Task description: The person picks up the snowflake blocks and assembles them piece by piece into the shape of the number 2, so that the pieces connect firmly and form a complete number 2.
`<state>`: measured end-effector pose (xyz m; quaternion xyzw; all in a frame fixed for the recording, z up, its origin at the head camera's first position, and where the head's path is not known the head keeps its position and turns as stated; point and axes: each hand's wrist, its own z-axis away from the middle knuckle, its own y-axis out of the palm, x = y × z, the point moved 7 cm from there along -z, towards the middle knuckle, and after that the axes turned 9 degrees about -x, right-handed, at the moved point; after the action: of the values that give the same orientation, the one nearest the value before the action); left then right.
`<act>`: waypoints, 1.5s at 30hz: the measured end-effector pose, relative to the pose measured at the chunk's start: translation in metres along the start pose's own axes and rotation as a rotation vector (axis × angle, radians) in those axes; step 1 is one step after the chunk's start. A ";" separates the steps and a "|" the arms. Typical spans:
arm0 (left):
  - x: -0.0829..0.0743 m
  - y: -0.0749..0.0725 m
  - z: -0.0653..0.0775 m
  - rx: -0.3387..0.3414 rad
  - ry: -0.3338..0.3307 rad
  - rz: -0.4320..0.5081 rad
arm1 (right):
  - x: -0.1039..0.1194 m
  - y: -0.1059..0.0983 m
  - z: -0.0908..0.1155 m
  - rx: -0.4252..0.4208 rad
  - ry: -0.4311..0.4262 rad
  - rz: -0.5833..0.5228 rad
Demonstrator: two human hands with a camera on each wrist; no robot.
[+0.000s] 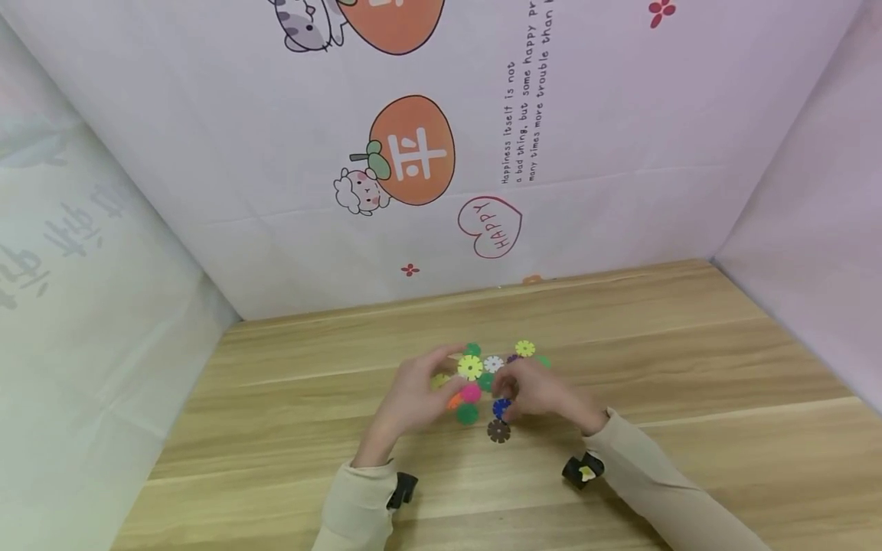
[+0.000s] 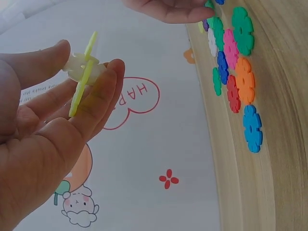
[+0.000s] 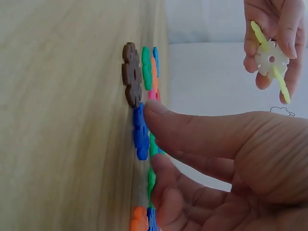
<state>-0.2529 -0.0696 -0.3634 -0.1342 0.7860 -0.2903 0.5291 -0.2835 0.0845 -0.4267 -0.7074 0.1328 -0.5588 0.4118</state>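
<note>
Two notched snowflake discs, a bright yellow one [image 2: 81,94] and a whitish one [image 2: 74,67], are slotted crosswise together. My left hand [image 1: 413,390] pinches the pair between thumb and fingertips, lifted above the table. Over the right side of the scattered discs is my right hand [image 1: 540,389], its thumb and fingers apart with nothing seen between them. A dark blue disc [image 3: 140,132] lies flat by its thumb tip, and a brown disc [image 3: 131,74] lies beside that one. Part of the spread is hidden under both hands in the head view.
More flat discs lie close together on the wooden table [image 1: 276,428], among them a green [image 2: 243,31], an orange [image 2: 245,81], a pink [image 2: 231,49], a red [image 2: 233,94] and a light blue disc [image 2: 252,129]. A printed white cloth [image 1: 599,153] stands behind the table.
</note>
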 end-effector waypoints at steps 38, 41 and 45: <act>0.001 0.000 0.000 -0.026 -0.005 -0.002 | 0.026 -0.033 0.002 -0.287 -0.132 -0.125; 0.001 0.000 0.001 -0.027 -0.015 -0.004 | 0.031 -0.039 0.005 -0.342 -0.164 -0.133; 0.002 0.001 0.000 -0.024 -0.013 -0.004 | 0.036 -0.043 0.008 -0.395 -0.187 -0.166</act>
<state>-0.2530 -0.0698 -0.3654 -0.1441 0.7856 -0.2809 0.5321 -0.2759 0.0920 -0.3709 -0.8314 0.1423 -0.4860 0.2287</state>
